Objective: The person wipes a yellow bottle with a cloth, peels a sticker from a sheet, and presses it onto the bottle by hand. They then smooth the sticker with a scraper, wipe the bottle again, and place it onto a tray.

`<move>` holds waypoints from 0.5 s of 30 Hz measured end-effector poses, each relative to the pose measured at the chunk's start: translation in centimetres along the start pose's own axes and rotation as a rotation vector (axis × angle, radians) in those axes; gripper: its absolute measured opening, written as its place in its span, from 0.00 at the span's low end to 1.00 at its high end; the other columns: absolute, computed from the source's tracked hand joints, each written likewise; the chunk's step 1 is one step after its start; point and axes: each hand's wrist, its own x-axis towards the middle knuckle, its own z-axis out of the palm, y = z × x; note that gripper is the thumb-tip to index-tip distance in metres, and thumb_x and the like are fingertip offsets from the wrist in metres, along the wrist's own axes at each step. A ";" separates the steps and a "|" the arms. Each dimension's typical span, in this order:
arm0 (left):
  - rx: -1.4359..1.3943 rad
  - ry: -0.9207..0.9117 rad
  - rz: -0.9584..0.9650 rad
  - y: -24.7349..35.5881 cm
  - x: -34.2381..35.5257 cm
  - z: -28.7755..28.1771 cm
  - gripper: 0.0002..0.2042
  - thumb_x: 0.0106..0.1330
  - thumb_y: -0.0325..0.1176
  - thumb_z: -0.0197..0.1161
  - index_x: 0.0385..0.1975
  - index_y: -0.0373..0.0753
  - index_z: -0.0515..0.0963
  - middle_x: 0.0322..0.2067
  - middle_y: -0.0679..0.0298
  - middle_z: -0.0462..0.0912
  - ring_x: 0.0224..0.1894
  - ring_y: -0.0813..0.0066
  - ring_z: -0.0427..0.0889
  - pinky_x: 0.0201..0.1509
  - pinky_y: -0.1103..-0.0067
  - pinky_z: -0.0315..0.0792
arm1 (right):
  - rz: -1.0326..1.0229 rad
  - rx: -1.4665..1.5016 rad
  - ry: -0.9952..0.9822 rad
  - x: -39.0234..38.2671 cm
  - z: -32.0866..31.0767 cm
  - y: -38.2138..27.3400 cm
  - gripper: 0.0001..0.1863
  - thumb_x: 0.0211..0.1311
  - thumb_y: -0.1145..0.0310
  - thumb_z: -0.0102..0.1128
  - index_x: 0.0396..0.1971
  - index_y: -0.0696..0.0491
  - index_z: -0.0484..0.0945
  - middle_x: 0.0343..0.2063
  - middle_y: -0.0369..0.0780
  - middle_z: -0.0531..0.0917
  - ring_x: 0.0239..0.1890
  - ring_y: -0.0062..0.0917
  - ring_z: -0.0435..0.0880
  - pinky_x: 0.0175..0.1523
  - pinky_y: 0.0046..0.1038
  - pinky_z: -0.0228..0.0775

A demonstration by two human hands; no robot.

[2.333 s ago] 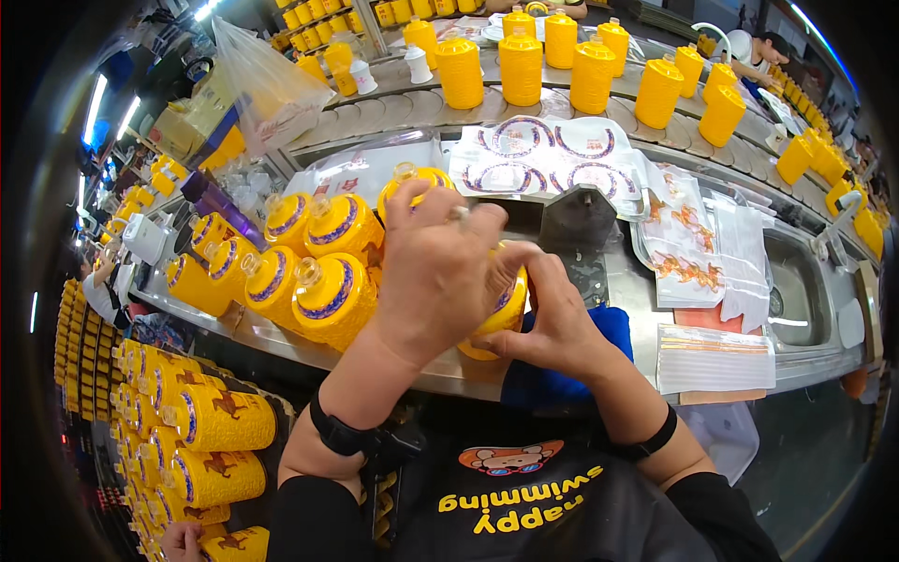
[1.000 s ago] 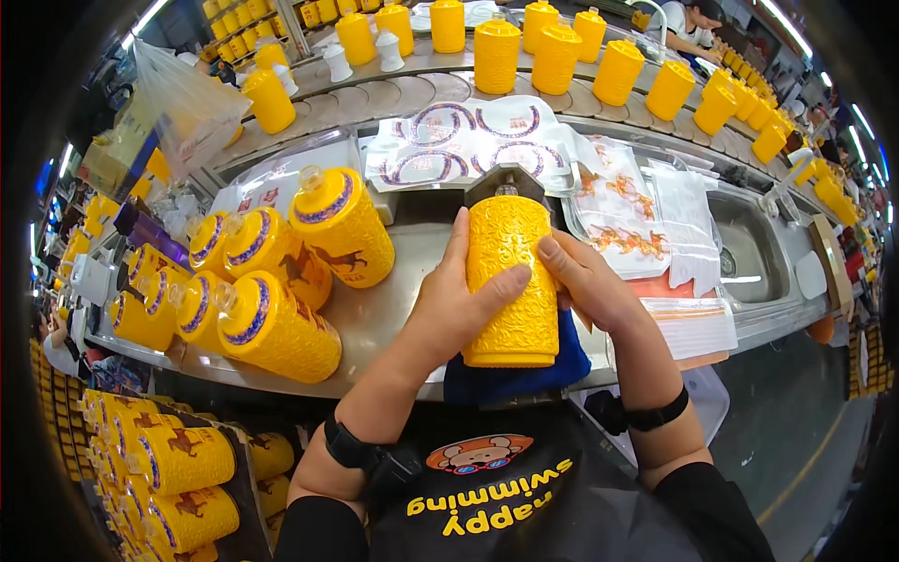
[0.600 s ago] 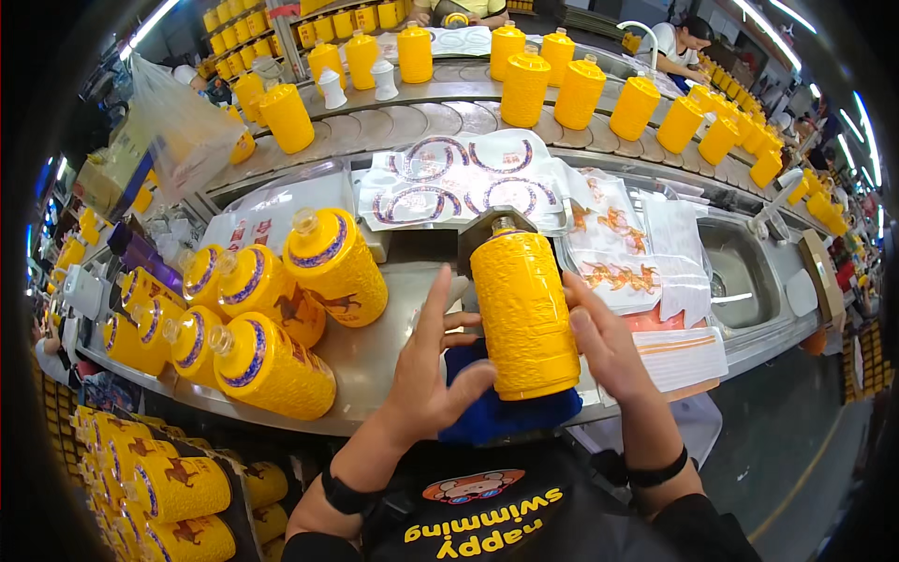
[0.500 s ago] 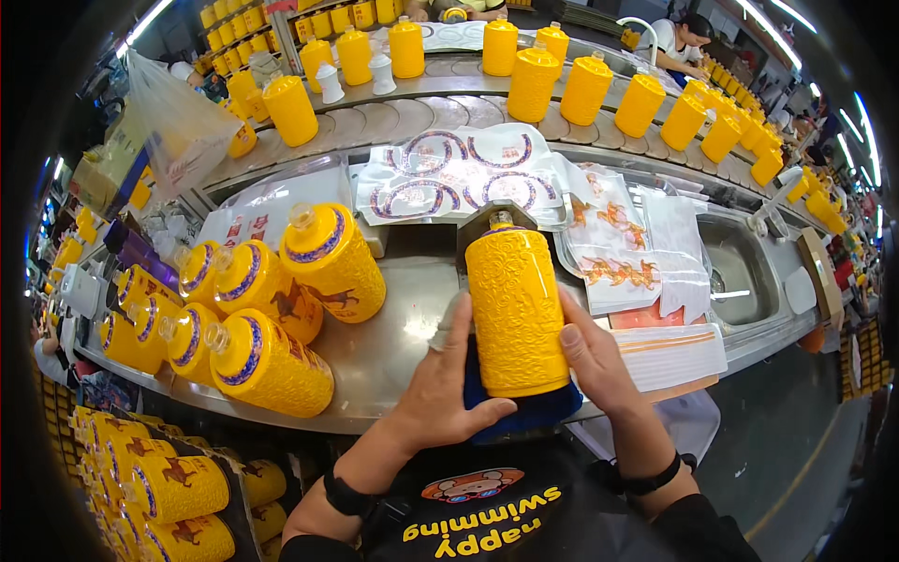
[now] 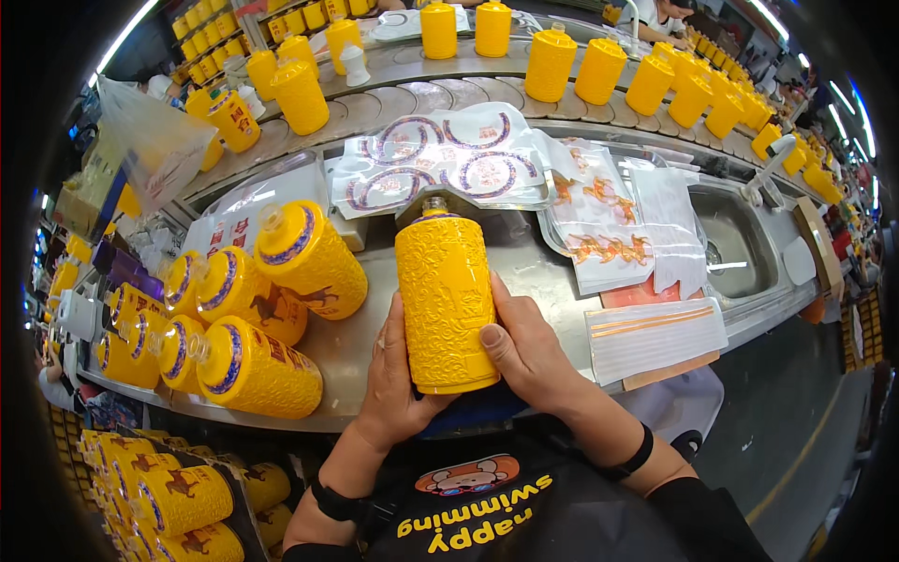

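Note:
A yellow embossed bottle (image 5: 444,304) stands tilted in front of me, its clear glass neck toward the far side and against a metal holder. Along its left side my left hand (image 5: 387,379) rests with fingers closed round the lower half, the thumb partly tucked beneath its base. On the right, my right hand (image 5: 529,351) presses the bottle with its thumb on the front, other fingers partly hidden behind. Just beyond lies a sheet of blue-patterned curved decals (image 5: 440,159). Several finished-looking yellow bottles (image 5: 314,262) with blue collar bands and horse pictures stand to the left.
A tray of orange horse decals (image 5: 604,211), a folded white cloth (image 5: 655,332) and a sink (image 5: 735,248) lie to the right. Behind runs a conveyor (image 5: 403,108) carrying yellow bottles. More decorated bottles (image 5: 183,487) fill a rack at lower left. A plastic bag (image 5: 154,140) hangs far left.
The bottle and both hands have shifted left in view, partly as the whole view turned. My left hand's fingers now lie closer round the bottle. Bottles on the conveyor have moved along.

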 end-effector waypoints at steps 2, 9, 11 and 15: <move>-0.048 0.001 -0.023 -0.1 -0.1 0.2 0.53 0.55 0.49 0.70 0.70 0.30 0.40 0.63 0.43 0.61 0.64 0.47 0.64 0.67 0.64 0.57 | -0.016 0.011 -0.005 -0.1 -0.1 0.3 0.36 0.71 0.52 0.44 0.64 0.68 0.54 0.42 0.56 0.75 0.44 0.46 0.71 0.54 0.41 0.62; -0.035 -0.022 -0.042 -0.7 -0.2 0.2 0.53 0.55 0.51 0.70 0.69 0.27 0.42 0.62 0.43 0.62 0.64 0.47 0.64 0.68 0.63 0.57 | -0.061 0.055 -0.063 0.1 -1.3 0.1 0.39 0.67 0.53 0.52 0.65 0.68 0.52 0.42 0.55 0.75 0.43 0.45 0.71 0.54 0.40 0.62; -0.069 -0.040 -0.030 -1.0 -0.1 0.1 0.53 0.55 0.51 0.70 0.69 0.27 0.42 0.62 0.43 0.63 0.64 0.47 0.64 0.67 0.63 0.57 | -0.069 0.047 -0.050 -0.1 -1.1 0.7 0.39 0.67 0.53 0.53 0.65 0.67 0.52 0.44 0.55 0.75 0.43 0.46 0.71 0.54 0.39 0.62; -0.085 -0.088 -0.028 -1.0 0.1 -0.2 0.52 0.56 0.53 0.69 0.68 0.27 0.43 0.61 0.43 0.64 0.64 0.47 0.65 0.67 0.63 0.58 | -0.063 0.054 -0.090 -0.1 -2.0 0.6 0.36 0.67 0.57 0.53 0.65 0.65 0.54 0.48 0.55 0.74 0.47 0.47 0.71 0.58 0.40 0.61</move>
